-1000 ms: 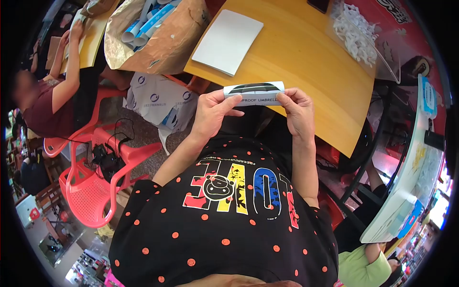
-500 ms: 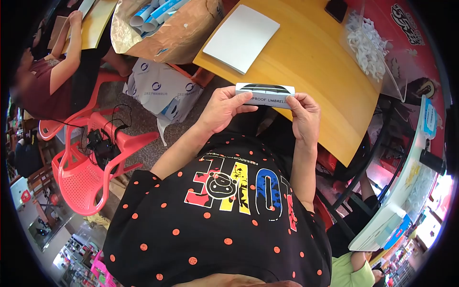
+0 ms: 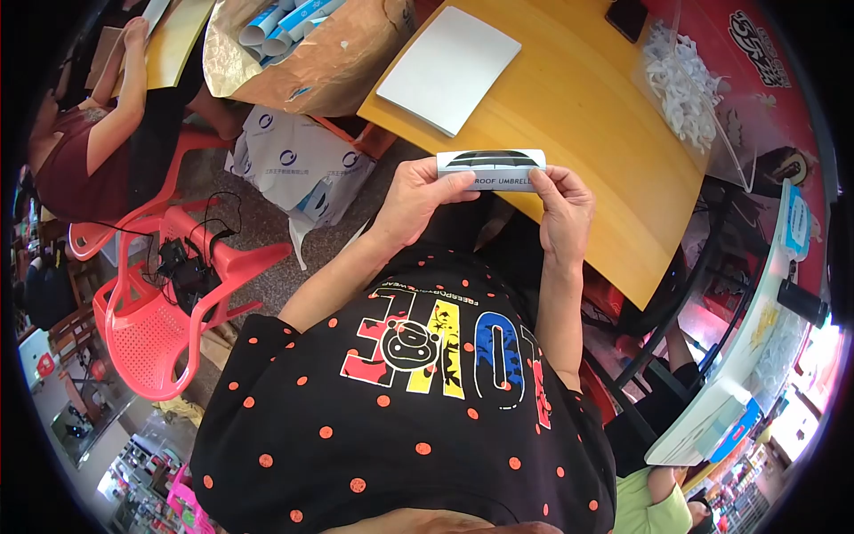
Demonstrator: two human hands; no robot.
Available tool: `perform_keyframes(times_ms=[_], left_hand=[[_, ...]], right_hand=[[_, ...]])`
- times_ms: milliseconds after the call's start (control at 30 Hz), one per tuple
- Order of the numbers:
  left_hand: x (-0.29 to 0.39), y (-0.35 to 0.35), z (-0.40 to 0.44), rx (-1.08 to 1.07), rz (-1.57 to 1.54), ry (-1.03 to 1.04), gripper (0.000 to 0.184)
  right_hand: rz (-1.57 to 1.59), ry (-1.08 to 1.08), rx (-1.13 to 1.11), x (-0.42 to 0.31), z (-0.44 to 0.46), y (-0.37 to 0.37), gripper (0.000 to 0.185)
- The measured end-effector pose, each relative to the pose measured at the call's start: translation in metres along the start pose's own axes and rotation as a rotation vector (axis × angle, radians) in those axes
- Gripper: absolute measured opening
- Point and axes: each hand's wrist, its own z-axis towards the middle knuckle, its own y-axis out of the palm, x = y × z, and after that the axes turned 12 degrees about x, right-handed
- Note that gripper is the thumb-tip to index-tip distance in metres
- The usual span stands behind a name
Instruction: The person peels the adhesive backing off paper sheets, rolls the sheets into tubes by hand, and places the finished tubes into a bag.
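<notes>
Between my two hands is a rolled paper umbrella sleeve [image 3: 492, 161], held level near the table's front edge. Its grey side carries a black umbrella picture and partly covered print ending in "PROOF UMBRELL". My left hand [image 3: 422, 201] is closed on the left end, thumb across the front. On the right end, my right hand [image 3: 562, 206] pinches with the thumb in front. The fingers behind the sleeve are partly hidden. Beyond it, a stack of white paper sheets [image 3: 450, 69] lies on the yellow wooden table [image 3: 583, 116].
A brown paper bag [image 3: 356, 67] holds several rolled blue-and-white sleeves. White strips [image 3: 683, 84] fill a clear bin at the right, near a dark phone [image 3: 627, 18]. Red plastic chairs [image 3: 151, 343] stand left; another person [image 3: 93, 142] sits at the upper left.
The sleeve has rolled slightly in my fingers, so more of the black umbrella picture shows. Both hands have shifted only a little and keep their grip.
</notes>
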Motion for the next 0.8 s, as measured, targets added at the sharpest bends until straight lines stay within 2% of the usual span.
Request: perform_keyframes(times_ms=[33, 267, 367, 433, 467, 500, 567, 700, 800], left_hand=[[0.000, 0.002, -0.001, 0.013, 0.083, 0.076, 0.021], [0.000, 0.008, 0.001, 0.078, 0.101, 0.130, 0.019], [0.001, 0.005, 0.003, 0.092, 0.140, 0.195, 0.019], [0.004, 0.003, 0.004, 0.120, 0.199, 0.316, 0.019], [0.006, 0.000, 0.004, 0.118, 0.269, 0.361, 0.021], [0.009, 0.000, 0.003, 0.116, 0.268, 0.362, 0.021], [0.018, 0.003, 0.001, 0.116, 0.613, 0.658, 0.021], [0.020, 0.005, 0.001, 0.071, 0.812, 0.828, 0.020], [0.020, 0.009, 0.004, 0.058, 0.833, 0.940, 0.021]], right_hand=[[0.012, -0.022, 0.000, 0.000, 0.000, 0.000, 0.010], [-0.006, -0.008, -0.011, -0.004, -0.001, 0.002, 0.011], [-0.126, -0.019, -0.015, -0.013, -0.004, 0.006, 0.015], [-0.660, -0.459, 0.051, -0.027, -0.010, 0.010, 0.020], [-0.741, -0.579, 0.023, -0.035, -0.012, 0.012, 0.025], [-0.741, -0.580, 0.025, -0.036, -0.011, 0.011, 0.025], [-0.897, -0.912, -0.066, -0.038, -0.008, 0.009, 0.028], [-0.916, -0.970, -0.093, -0.037, -0.003, 0.004, 0.023], [-0.903, -1.037, -0.199, -0.034, 0.002, -0.001, 0.021]])
